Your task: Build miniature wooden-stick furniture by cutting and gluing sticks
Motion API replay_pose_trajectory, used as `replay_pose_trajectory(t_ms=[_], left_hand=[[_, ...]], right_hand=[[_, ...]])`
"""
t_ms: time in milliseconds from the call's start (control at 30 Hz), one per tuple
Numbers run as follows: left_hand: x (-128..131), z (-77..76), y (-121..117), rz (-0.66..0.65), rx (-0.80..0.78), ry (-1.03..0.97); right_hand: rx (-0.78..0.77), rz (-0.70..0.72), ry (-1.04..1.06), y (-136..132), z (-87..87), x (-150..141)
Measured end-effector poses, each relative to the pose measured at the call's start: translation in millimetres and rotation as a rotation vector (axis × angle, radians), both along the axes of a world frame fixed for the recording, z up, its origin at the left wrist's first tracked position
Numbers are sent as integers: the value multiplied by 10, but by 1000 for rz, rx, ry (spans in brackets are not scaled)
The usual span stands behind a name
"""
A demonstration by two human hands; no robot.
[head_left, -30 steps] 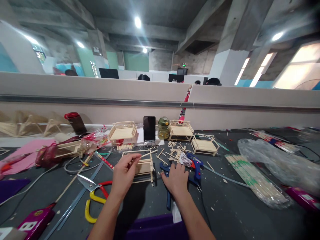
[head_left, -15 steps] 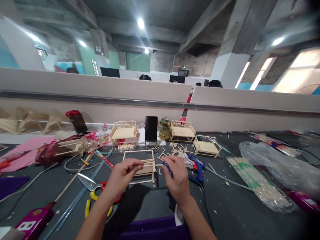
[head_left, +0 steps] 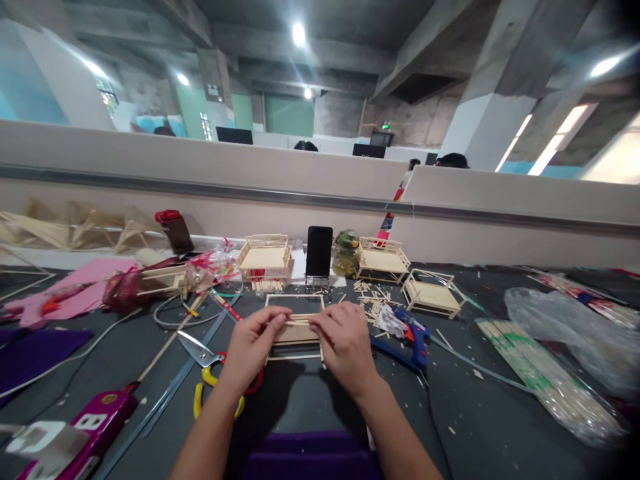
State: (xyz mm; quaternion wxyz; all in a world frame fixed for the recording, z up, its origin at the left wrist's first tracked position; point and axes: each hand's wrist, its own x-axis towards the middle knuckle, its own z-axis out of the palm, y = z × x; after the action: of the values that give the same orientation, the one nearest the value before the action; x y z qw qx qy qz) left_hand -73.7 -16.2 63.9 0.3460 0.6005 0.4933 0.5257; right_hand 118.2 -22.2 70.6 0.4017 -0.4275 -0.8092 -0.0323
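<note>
Both hands are over a small wooden stick frame [head_left: 296,337], a miniature furniture piece with a flat panel that lies on the dark table. My left hand [head_left: 256,339] pinches the left end of a thin wooden stick [head_left: 302,317]. At the stick's other end, the fingers of my right hand [head_left: 345,339] are closed on it. It spans the gap between my hands, just above the frame's panel; whether it touches the frame I cannot tell. Red-and-yellow-handled scissors [head_left: 210,373] lie partly under my left forearm. The blue cutter [head_left: 395,353] is partly hidden by my right hand.
A blue glue gun [head_left: 416,337] lies right of a pile of cut sticks [head_left: 373,303]. Behind stand a phone [head_left: 319,252], a green-lidded bottle [head_left: 346,253] and finished stick models [head_left: 265,259]. Bagged sticks [head_left: 545,373] lie right; a purple power strip [head_left: 105,420] lies at front left.
My right hand has left the blue cutter and come to the stick's right end. Both hands have drawn closer together over the frame. The camera view has shifted a little.
</note>
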Motion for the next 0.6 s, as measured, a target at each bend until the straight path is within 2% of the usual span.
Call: replay_pose_trajectory(t_ms=[100,167,267,400,600], left_hand=[[-149,-71,63,261,-1,-33],[-270,-118,96,324,-78,-62],[-396,-153,92,267,-223,-63],[-413,-147,-8,136,-383,-78],[-364,-142,-103,112,-402,-155]], right_hand=[[16,-55,84,10,-84,12],[10,-63,91,4,-132,2],[-5,-36,48,-12,-186,-43],[-20,-15,21,-6,-231,-111],[-47,-1,-1,31,-292,-166]])
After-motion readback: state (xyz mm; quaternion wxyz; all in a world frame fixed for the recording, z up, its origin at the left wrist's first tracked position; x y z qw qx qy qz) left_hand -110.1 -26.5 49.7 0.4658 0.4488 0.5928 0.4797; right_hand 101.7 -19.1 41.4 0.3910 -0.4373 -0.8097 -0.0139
